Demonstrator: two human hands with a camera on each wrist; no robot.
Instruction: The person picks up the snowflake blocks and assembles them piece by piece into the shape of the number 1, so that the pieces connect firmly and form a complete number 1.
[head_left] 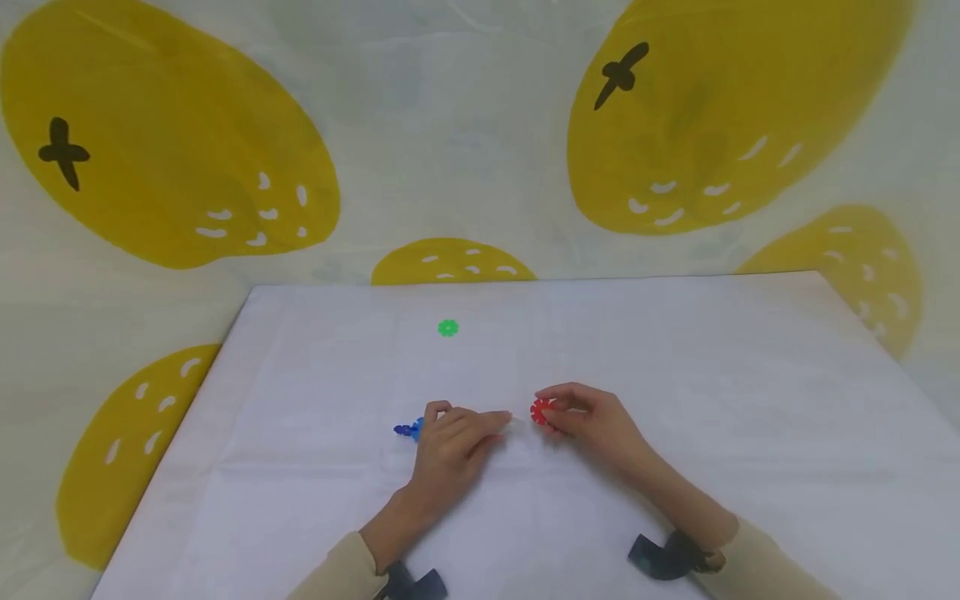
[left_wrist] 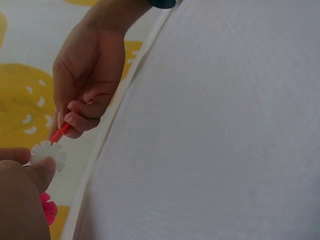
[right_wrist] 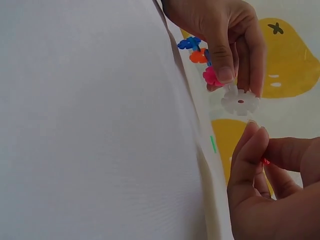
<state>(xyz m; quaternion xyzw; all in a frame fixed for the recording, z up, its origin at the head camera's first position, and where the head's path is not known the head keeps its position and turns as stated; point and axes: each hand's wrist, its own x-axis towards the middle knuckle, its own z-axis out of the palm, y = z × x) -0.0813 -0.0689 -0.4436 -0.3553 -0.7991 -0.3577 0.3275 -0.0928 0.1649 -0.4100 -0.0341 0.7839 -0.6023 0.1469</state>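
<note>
Backdrop, tabletop, hands and notched discs, in descending order of size. The pale backdrop (head_left: 465, 125), printed with yellow fruit, stood behind the white tabletop (head_left: 712, 350). Over the near half of the tabletop, the left hand (head_left: 450, 446) and the right hand (head_left: 600, 421) faced each other. The left hand grasped a chain of discs (head_left: 414, 429), pinching its white disc (right_wrist: 232, 105) between thumb and finger; the rest of the chain ran back under that hand, where the right wrist view showed a pink disc (right_wrist: 211, 76), an orange disc (right_wrist: 198, 56) and, at the far end, a dark blue disc (right_wrist: 189, 43). The right hand grasped a single red disc (head_left: 537, 412) between thumb and fingertips, just beside the white one; the head view showed a narrow gap between the two. Beyond both hands, a green disc (head_left: 447, 328) lay flat on the tabletop.

Handling: the discs appeared to be thin plastic, probably light, stiff and somewhat slick, with little risk of breaking. The chain seemed likelier to twist or part at its joints. The best hold was judged to be a pinch at the rim, leaving the facing notches uncovered, with the chain supported close to its white end.
</note>
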